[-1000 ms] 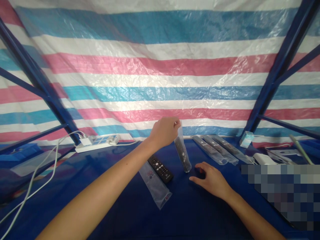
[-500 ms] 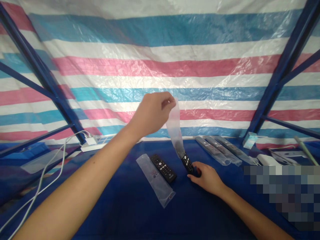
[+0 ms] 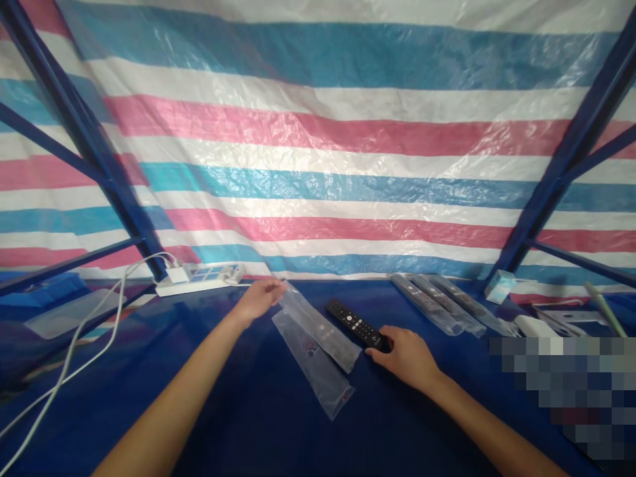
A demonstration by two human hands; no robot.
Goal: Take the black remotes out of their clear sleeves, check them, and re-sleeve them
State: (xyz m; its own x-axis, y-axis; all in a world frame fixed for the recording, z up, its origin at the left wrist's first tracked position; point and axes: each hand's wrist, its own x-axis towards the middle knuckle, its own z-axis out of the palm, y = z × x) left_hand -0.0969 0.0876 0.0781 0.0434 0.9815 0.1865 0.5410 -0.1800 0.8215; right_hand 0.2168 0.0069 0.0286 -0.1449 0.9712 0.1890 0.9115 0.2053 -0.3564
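Observation:
My left hand (image 3: 261, 299) pinches the upper end of a clear plastic sleeve (image 3: 322, 328), which slants across the blue tabletop. A second clear sleeve (image 3: 311, 358) with a small printed mark lies flat beside it, to the left and nearer me. My right hand (image 3: 407, 358) grips the near end of a black remote control (image 3: 356, 322), its buttons facing up, just right of the sleeves. The remote is out of the sleeve. Another remote that showed before is now covered by the held sleeve; I cannot tell whether it is under or inside it.
Several sleeved remotes (image 3: 430, 301) lie in a row at the back right, near a small light-blue box (image 3: 500, 286). A white power strip (image 3: 199, 279) with cables (image 3: 119, 318) stands at the back left. Blue metal posts (image 3: 541, 192) and a striped sheet (image 3: 318, 132) rise behind.
My left hand has come down and left, taking the sleeve off the remote and laying it along the table. My right hand keeps the remote, now tilted further left and flat.

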